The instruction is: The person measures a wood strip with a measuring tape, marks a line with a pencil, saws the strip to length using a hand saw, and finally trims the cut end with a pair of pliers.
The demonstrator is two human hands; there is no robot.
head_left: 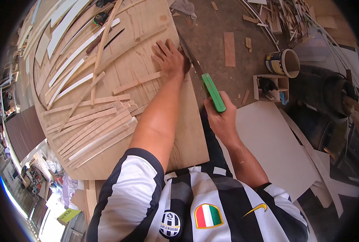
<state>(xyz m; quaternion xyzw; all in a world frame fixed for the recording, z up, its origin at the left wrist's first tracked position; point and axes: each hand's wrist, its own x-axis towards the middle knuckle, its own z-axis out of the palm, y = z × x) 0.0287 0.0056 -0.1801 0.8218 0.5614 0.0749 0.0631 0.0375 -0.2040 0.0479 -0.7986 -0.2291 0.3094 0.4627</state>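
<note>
My left hand (172,60) lies on the plywood tabletop (183,133) close to its right edge, with the visible fingers spread. Part of that hand is turned from view, and I cannot tell if a strip lies under it. Near its wrist ends a short wooden strip (137,83). My right hand (224,119) is closed around the green handle of a handsaw (213,92), just off the table's right side. The saw's dark blade runs up and leftward along the table edge, passing beside my left hand.
Several cut wooden strips (101,125) are piled at the table's left, with longer white strips (72,72) beyond. A tape measure (101,18) sits at the far side. On the floor right are a bucket (291,63), a wooden box (255,88) and a pale sheet (268,149).
</note>
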